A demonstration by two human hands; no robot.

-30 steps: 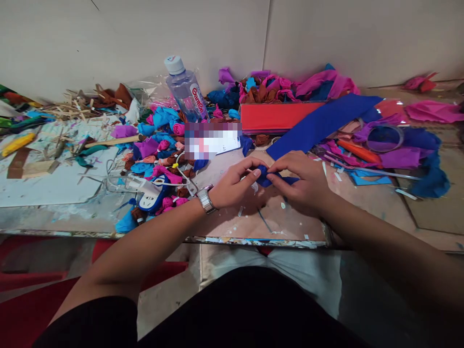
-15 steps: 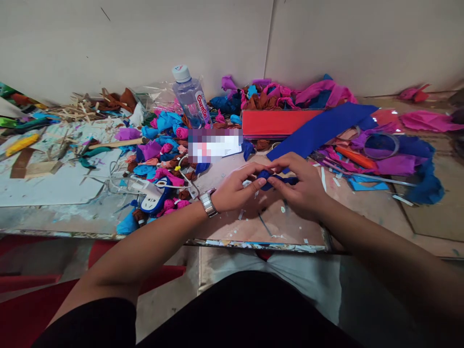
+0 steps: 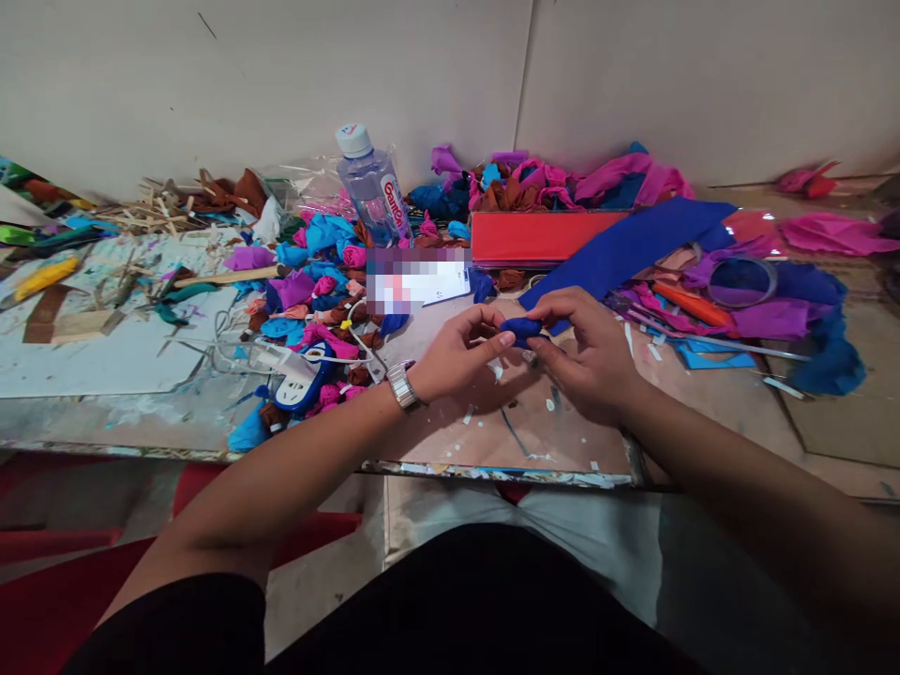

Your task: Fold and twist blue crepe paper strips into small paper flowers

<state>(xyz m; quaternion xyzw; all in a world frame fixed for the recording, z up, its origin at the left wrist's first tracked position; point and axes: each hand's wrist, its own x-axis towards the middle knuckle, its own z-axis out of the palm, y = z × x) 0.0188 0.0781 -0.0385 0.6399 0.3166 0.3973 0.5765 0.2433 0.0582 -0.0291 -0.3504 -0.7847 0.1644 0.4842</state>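
Beyond the speckled brown table's [image 3: 573, 442] near edge, a rolled blue paper piece [image 3: 521, 328] is pinched by the half-curled left hand [image 3: 458, 356] and right hand [image 3: 594, 352].

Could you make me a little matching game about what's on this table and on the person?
1. crepe-paper bundle
2. plastic bottle
3. wristwatch
4. power socket

A. silver, on the left arm
B. blue-edged, white-faced
C. dark blue, held by the left hand and right hand
D. white-capped

Pairs: 1-C, 2-D, 3-A, 4-B
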